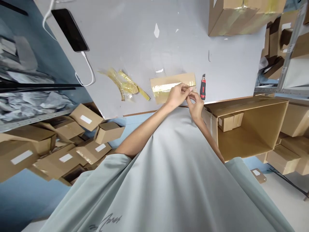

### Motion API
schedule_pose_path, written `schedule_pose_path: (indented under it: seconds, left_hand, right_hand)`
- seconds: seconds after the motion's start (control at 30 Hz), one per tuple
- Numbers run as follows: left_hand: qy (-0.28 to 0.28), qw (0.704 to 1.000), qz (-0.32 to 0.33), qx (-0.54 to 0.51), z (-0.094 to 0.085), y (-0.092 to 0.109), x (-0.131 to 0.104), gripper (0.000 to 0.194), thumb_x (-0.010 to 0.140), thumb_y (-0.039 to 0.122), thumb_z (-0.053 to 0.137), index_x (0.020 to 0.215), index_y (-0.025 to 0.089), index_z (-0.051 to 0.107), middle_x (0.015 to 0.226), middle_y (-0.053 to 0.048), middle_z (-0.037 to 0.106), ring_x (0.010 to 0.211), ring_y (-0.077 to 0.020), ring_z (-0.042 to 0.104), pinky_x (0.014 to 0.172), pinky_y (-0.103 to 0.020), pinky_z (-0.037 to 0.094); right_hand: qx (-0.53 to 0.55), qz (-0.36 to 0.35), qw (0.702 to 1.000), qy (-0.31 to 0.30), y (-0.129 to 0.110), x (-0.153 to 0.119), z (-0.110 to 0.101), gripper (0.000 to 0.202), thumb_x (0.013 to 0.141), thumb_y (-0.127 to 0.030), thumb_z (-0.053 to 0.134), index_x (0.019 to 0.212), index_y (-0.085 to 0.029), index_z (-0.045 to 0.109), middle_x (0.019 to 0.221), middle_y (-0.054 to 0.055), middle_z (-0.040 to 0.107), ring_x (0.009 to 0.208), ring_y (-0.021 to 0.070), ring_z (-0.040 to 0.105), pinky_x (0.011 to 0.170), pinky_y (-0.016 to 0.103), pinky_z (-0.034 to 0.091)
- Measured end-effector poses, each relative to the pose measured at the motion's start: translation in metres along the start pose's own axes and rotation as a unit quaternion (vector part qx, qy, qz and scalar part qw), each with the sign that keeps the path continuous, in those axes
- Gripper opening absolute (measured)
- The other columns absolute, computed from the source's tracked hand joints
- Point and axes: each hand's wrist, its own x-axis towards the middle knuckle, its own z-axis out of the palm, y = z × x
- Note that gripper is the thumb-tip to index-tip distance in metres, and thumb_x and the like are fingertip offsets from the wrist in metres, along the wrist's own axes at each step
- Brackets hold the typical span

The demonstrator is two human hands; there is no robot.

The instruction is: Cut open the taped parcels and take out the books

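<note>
A small cardboard box (173,81) with shiny clear-yellow tape along it lies near the table's front edge. Over its right end, my left hand (178,95) is closed in a pinch. Close against those fingertips, my right hand (196,104) pinches too, at the box's right corner. Whatever is between the fingers, perhaps a tape end, is too small to make out. Just right of the box lies a red and black utility knife (203,87), its blade pointing away from me. Crumpled strips of yellow tape (127,84) lie to the left.
A phone (70,29) on a white cable rests at the table's left. One larger taped carton (241,17) stands at the back right. Below the right edge is an open big carton (253,138) with small boxes inside. Several boxes (62,154) are piled at lower left.
</note>
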Motion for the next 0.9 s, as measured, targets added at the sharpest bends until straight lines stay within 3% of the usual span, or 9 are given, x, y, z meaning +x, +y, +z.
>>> schedule_pose_path:
  seconds: [0.1, 0.23, 0.37, 0.5, 0.7, 0.8, 0.9]
  left_hand:
    - [-0.009, 0.998, -0.034, -0.058, 0.001, -0.009, 0.003, 0.01, 0.099, 0.022, 0.08, 0.105, 0.015, 0.084, 0.099, -0.009, 0.086, 0.089, -0.0242, 0.08, 0.093, -0.037, 0.063]
    - [0.001, 0.998, -0.033, -0.06, 0.001, -0.018, 0.004, 0.015, 0.097, 0.013, 0.072, 0.104, 0.015, 0.085, 0.092, -0.007, 0.085, 0.081, -0.0207, 0.079, 0.09, -0.036, 0.064]
    - [0.02, 0.998, -0.044, -0.037, -0.021, -0.02, -0.01, 0.014, 0.097, 0.015, 0.071, 0.102, 0.014, 0.084, 0.089, -0.007, 0.082, 0.08, -0.0231, 0.081, 0.088, -0.039, 0.067]
    - [0.053, 0.997, -0.05, -0.024, -0.084, -0.029, -0.048, 0.017, 0.094, 0.032, 0.081, 0.1, 0.016, 0.083, 0.09, -0.008, 0.083, 0.081, -0.0266, 0.082, 0.087, -0.044, 0.071]
    - [0.166, 0.98, -0.099, 0.054, -0.213, -0.066, -0.132, 0.046, 0.084, 0.067, 0.088, 0.093, 0.022, 0.081, 0.085, -0.009, 0.083, 0.075, -0.0261, 0.08, 0.081, -0.047, 0.075]
    - [0.25, 0.956, -0.125, 0.091, -0.267, -0.088, -0.162, 0.041, 0.089, 0.064, 0.083, 0.093, 0.024, 0.078, 0.088, -0.006, 0.083, 0.075, -0.0217, 0.078, 0.09, -0.051, 0.075]
    - [0.34, 0.919, -0.156, 0.125, -0.3, -0.108, -0.17, 0.025, 0.097, 0.047, 0.074, 0.093, 0.023, 0.076, 0.091, -0.001, 0.083, 0.074, -0.0168, 0.075, 0.093, -0.048, 0.075]
  right_hand:
    - [0.009, -0.015, 1.0, 0.008, 0.004, 0.007, -0.011, 0.034, 0.114, -0.048, 0.051, 0.133, -0.03, 0.073, 0.13, 0.009, 0.08, 0.119, 0.0238, 0.08, 0.109, 0.044, 0.068]
    - [-0.053, -0.031, 0.998, 0.025, 0.014, 0.03, -0.019, 0.031, 0.115, -0.044, 0.048, 0.121, -0.03, 0.076, 0.126, 0.01, 0.076, 0.114, 0.0238, 0.078, 0.108, 0.044, 0.067]
    - [-0.065, -0.046, 0.997, 0.007, 0.017, 0.042, -0.015, 0.029, 0.111, -0.039, 0.051, 0.118, -0.03, 0.077, 0.125, 0.01, 0.071, 0.116, 0.0269, 0.076, 0.114, 0.049, 0.064]
    - [-0.074, -0.036, 0.997, 0.005, 0.014, 0.041, -0.014, 0.03, 0.111, -0.035, 0.051, 0.124, -0.03, 0.077, 0.13, 0.011, 0.068, 0.122, 0.0275, 0.075, 0.117, 0.049, 0.061]
    - [-0.095, -0.006, 0.995, 0.002, 0.012, 0.045, -0.017, 0.025, 0.105, -0.033, 0.055, 0.117, -0.029, 0.077, 0.13, 0.011, 0.068, 0.11, 0.0276, 0.075, 0.114, 0.053, 0.061]
    - [-0.122, -0.029, 0.992, 0.033, 0.009, 0.046, -0.019, 0.024, 0.106, -0.036, 0.056, 0.112, -0.027, 0.078, 0.123, 0.01, 0.07, 0.098, 0.0243, 0.074, 0.107, 0.048, 0.064]
    - [-0.152, -0.053, 0.986, 0.051, 0.004, 0.045, -0.02, 0.025, 0.107, -0.039, 0.055, 0.107, -0.027, 0.077, 0.119, 0.009, 0.071, 0.093, 0.0226, 0.073, 0.1, 0.044, 0.066]
